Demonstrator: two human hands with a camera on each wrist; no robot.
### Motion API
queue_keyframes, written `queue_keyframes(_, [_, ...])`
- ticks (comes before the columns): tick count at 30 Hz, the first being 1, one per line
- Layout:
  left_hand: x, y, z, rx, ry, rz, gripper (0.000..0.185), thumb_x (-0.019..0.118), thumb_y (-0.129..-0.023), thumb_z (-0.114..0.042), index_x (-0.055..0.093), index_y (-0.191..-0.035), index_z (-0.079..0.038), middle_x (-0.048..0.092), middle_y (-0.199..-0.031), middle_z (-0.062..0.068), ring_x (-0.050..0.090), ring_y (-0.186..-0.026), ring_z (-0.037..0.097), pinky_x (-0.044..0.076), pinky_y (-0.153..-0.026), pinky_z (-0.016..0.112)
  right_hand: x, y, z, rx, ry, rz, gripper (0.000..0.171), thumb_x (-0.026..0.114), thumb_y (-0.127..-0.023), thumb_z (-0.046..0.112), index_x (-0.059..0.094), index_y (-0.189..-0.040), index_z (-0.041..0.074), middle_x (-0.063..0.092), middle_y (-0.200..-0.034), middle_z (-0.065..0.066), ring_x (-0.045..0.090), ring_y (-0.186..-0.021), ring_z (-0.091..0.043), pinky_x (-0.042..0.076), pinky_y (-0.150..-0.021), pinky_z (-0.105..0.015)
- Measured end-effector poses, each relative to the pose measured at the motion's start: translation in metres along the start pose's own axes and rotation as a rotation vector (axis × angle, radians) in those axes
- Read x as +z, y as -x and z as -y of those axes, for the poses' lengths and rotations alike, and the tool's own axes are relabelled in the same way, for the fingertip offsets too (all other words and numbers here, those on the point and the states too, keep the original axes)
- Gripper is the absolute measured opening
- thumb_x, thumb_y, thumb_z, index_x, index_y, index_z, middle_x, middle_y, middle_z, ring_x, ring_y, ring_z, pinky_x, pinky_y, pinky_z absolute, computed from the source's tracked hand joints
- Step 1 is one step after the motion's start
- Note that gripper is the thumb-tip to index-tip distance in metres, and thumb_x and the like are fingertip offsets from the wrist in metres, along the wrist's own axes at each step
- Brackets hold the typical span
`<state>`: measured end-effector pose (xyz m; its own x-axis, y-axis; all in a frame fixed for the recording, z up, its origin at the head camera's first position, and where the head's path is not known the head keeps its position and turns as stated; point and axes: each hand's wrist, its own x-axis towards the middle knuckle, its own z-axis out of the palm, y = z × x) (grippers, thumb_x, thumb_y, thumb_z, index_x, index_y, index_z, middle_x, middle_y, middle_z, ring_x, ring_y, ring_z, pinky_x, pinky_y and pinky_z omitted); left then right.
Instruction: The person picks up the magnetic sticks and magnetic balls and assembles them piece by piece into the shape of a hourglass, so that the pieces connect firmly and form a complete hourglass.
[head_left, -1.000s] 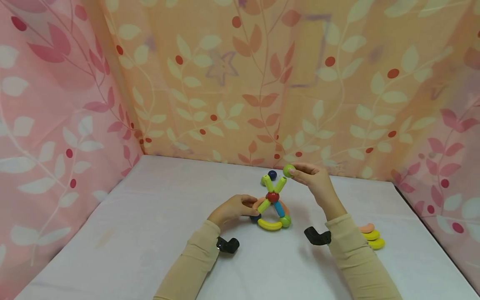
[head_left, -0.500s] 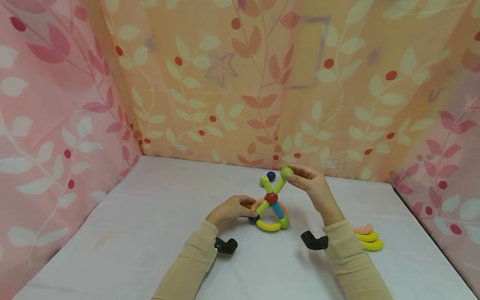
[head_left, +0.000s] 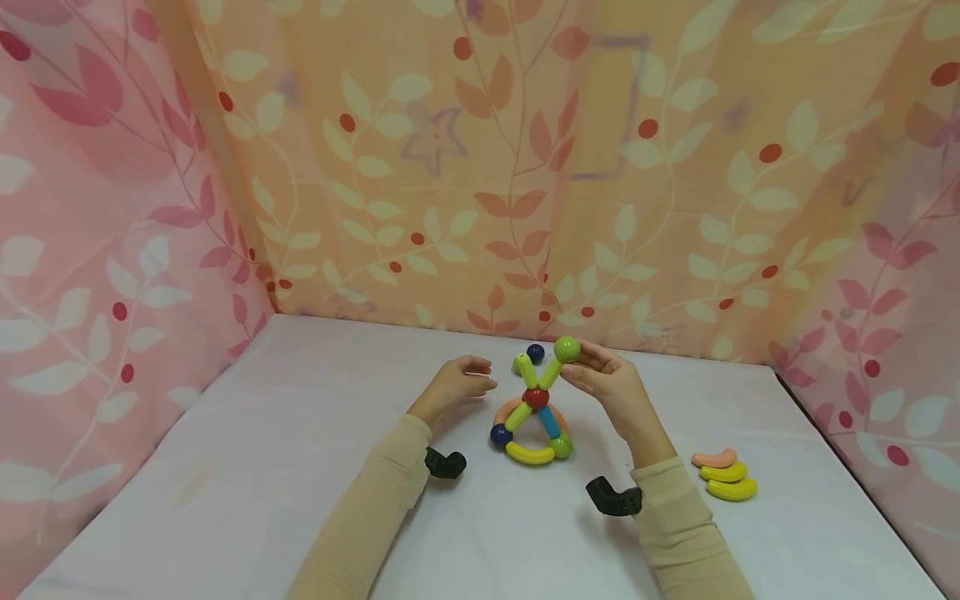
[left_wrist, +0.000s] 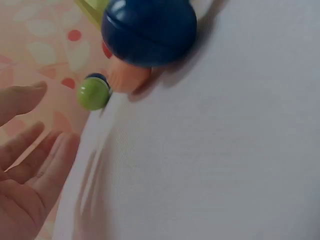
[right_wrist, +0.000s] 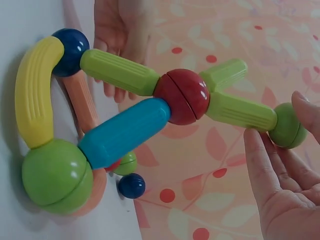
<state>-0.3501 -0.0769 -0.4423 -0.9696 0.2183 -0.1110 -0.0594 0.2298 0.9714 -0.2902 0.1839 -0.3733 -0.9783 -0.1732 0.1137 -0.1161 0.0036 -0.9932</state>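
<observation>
my right hand [head_left: 609, 385] is loosely open with fingertips just touching the green ball [head_left: 567, 347] topping the stick-and-ball toy [head_left: 534, 414] near the counter's [head_left: 300, 467] far edge, steadying it so it stays upright, while my left hand [head_left: 452, 388] hovers open beside it, holding nothing.

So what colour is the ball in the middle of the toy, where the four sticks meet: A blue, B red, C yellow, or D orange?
B: the red ball sits at the hub, joining three green sticks and the blue stick.
</observation>
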Motion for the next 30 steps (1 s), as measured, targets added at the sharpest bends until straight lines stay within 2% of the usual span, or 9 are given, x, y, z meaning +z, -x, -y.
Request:
queue_keyframes(2, [0.001,-0.012,-0.002,0.021,-0.005,-0.017,0.052,0.073,-0.090,-0.013,0.055,-0.137,-0.002,0.059,-0.137,0.017,0.067,-0.112,0.024,0.057,-0.095,0.036,0.000,0.001,-0.001,-0.001,-0.003,-0.010,0.060,0.069,-0.094,0.012,0.044,-0.146,-0.002,0.066,-0.114,0.008,0.068,-0.102,-0.002,0.056,-0.091,-0.021])
queue_keyframes(5, [0.003,-0.025,-0.006,0.031,-0.010,-0.009,0.052,0.072,-0.090,-0.014,0.054,-0.138,-0.001,0.058,-0.139,0.017,0.065,-0.116,0.026,0.055,-0.098,0.037,0.002,0.002,-0.002,0.001,-0.006,-0.013,0.060,0.068,-0.094,0.012,0.043,-0.147,-0.001,0.066,-0.113,0.008,0.068,-0.101,-0.002,0.056,-0.091,-0.022])
queue_keyframes(14, [0.013,-0.051,-0.015,0.030,-0.082,0.016,0.053,0.075,-0.088,-0.015,0.056,-0.136,-0.001,0.057,-0.139,0.017,0.061,-0.120,0.027,0.054,-0.100,0.039,0.004,0.004,-0.002,0.005,-0.056,-0.010,0.057,0.064,-0.096,0.008,0.040,-0.147,-0.004,0.066,-0.109,0.008,0.068,-0.100,-0.004,0.056,-0.092,-0.026])
queue_keyframes(20, [0.024,-0.061,-0.022,0.006,-0.152,0.036,0.049,0.072,-0.088,-0.014,0.059,-0.134,-0.004,0.059,-0.138,0.014,0.060,-0.120,0.026,0.054,-0.100,0.038,0.003,0.006,-0.001,0.003,-0.052,-0.014,0.055,0.062,-0.098,0.010,0.041,-0.147,-0.003,0.065,-0.113,0.007,0.068,-0.102,-0.003,0.055,-0.094,-0.028])
queue_keyframes(26, [0.032,-0.065,-0.028,0.010,-0.254,0.027,0.032,0.071,-0.088,-0.009,0.069,-0.119,-0.005,0.066,-0.126,0.012,0.063,-0.107,0.023,0.058,-0.088,0.035,0.003,0.006,-0.001,-0.003,-0.056,-0.003,0.054,0.061,-0.099,0.011,0.041,-0.147,-0.003,0.065,-0.118,0.004,0.067,-0.105,-0.004,0.054,-0.098,-0.033])
queue_keyframes(30, [0.036,-0.069,-0.029,0.008,-0.319,0.046,0.025,0.073,-0.088,-0.009,0.072,-0.113,-0.007,0.069,-0.118,0.009,0.062,-0.101,0.020,0.057,-0.086,0.033,0.001,0.005,-0.001,-0.008,-0.052,0.005,0.055,0.061,-0.099,0.013,0.041,-0.147,-0.004,0.064,-0.121,0.002,0.067,-0.106,-0.004,0.053,-0.098,-0.034])
